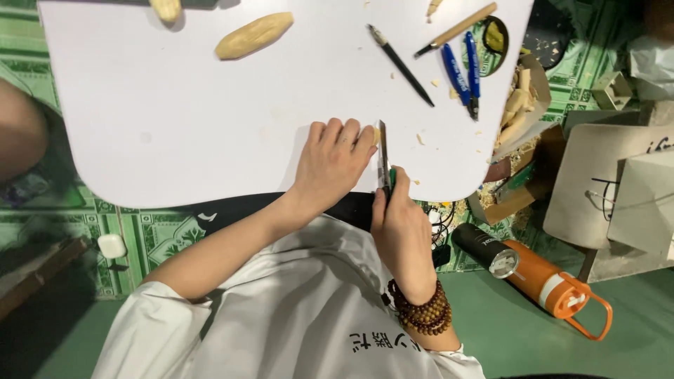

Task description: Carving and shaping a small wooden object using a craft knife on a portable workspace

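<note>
Two hands: wood piece (pixel 376 135) under left fingers (pixel 349 133), beside blade (pixel 383 158).

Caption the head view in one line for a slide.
Left hand pins a small wooden piece on a white board while the right hand carves it with a knife.

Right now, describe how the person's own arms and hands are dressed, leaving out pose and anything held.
Both forearms are bare. The left hand wears nothing visible on wrist or fingers. The right hand has a multi-strand bracelet of round brown wooden beads wound around the wrist. Short white sleeves of a loose white shirt end near the elbows.
</note>
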